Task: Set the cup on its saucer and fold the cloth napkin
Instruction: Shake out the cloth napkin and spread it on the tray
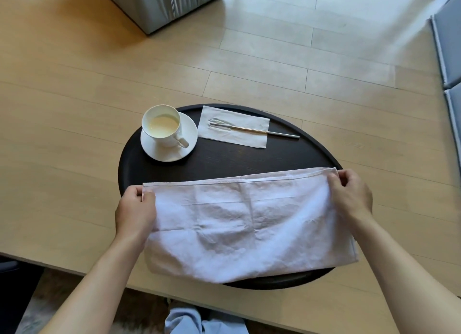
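cloth napkin (pixel 239 224), one only, white and creased, lies spread across the near half of a dark round tray (pixel 224 164). its long axis runs left to right, tilted a little so the right end sits farther from the person than the left. the far hemmed edge is lifted slightly; the near edge hangs just over the tray's near rim. it looks folded once, doubled on itself along its length.

one left hand (pixel 136 209) pinches the far left corner of the cloth, thumb on top, fingers curled under and closed on the fabric. one right hand (pixel 350 194) pinches the far right corner in the same way, thumb and fingers clamped on the hem. both forearms are bare and reach forward from the bottom of the view, spread wide apart, the wrists angled inward.

one white cup (pixel 163 125) stands upright on one white saucer (pixel 185 129) at the far left of the tray, well apart from the cloth. the cup holds a pale creamy liquid, and its handle points toward the near right.

one paper napkin (pixel 249 139) lies flat at the far side of the tray, just beside the saucer. one pair of metal chopsticks (pixel 254 130) rests on it, long axis left to right, the right end reaching past the paper's edge.

the tray sits on a light wooden counter (pixel 74 109).
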